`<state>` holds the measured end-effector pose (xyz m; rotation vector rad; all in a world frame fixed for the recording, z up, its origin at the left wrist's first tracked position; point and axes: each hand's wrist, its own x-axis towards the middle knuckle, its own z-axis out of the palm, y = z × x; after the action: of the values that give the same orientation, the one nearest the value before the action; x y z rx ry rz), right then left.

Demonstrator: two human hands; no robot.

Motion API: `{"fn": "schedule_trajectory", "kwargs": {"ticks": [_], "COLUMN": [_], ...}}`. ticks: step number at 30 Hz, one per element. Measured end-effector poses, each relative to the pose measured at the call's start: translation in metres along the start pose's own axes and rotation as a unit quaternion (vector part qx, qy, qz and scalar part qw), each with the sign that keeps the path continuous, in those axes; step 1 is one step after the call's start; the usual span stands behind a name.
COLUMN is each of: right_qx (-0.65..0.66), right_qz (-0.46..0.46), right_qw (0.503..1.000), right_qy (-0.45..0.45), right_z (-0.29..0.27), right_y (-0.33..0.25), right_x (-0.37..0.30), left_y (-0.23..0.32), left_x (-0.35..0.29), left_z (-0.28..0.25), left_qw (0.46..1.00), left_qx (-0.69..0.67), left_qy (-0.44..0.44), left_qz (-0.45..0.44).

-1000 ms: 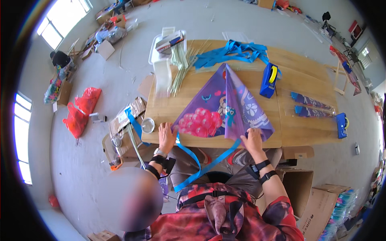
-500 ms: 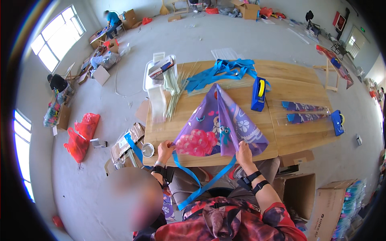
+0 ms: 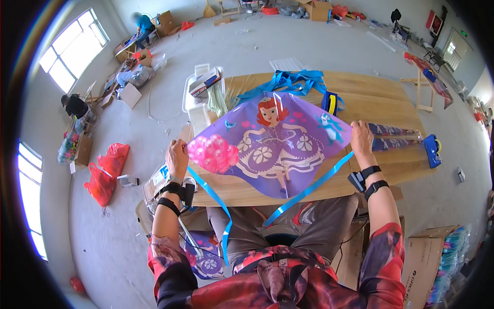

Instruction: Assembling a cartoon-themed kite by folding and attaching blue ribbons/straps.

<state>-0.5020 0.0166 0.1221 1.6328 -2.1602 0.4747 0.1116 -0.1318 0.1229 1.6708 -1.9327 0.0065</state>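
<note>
Kite (image 3: 272, 147) spread flat over near half of table (image 3: 381, 92), purple, cartoon figure face up, point toward the body. Left hand (image 3: 177, 157) at left wing tip, fingers closed, pinching the sail edge. Right hand (image 3: 362, 140) at right wing tip, fingers curled shut on that corner. Two blue tail ribbons (image 3: 309, 189) hanging from the lower point, off the table edge, down past the lap.

Behind kite: heap of blue ribbon (image 3: 288, 81), blue-and-yellow tool (image 3: 329, 102), bundle of thin rods (image 3: 218, 100) beside a clear bin (image 3: 198, 95). Rolled kites (image 3: 396, 135) just right of right hand. Red bags (image 3: 105, 172) on floor, left.

Judgement on doing this well: keep equal pull on both tips so sail lies taut without creases; grip at the hem, not mid-film, to avoid tearing; keep ribbons free of knees and untangled; check wing tips level before letting go.
</note>
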Motion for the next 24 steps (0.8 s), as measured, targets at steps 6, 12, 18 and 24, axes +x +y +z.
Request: {"fn": "schedule_trajectory", "kwargs": {"ticks": [6,12,18,24], "right_qx": [-0.057,0.005,0.083,0.16], "right_qz": [-0.076,-0.094,-0.059,-0.07], "right_qw": [0.994,0.995,0.99,0.976], "right_qy": [0.049,0.04,-0.093,-0.131], "right_z": [-0.022,-0.022,0.029,0.049], "right_y": [-0.031,-0.092,-0.145,-0.161], "right_x": [0.006,-0.028,-0.108,-0.17], "left_y": [0.049,0.085,0.138,0.137], "left_x": [-0.005,-0.047,-0.135,-0.2], "left_z": [-0.027,0.005,0.069,0.105], "left_qw": [0.984,0.997,0.983,0.972], "left_qx": [0.12,-0.031,-0.153,-0.151], "left_qy": [0.059,-0.001,-0.101,-0.15], "left_qz": [0.117,0.076,0.016,0.095]}}
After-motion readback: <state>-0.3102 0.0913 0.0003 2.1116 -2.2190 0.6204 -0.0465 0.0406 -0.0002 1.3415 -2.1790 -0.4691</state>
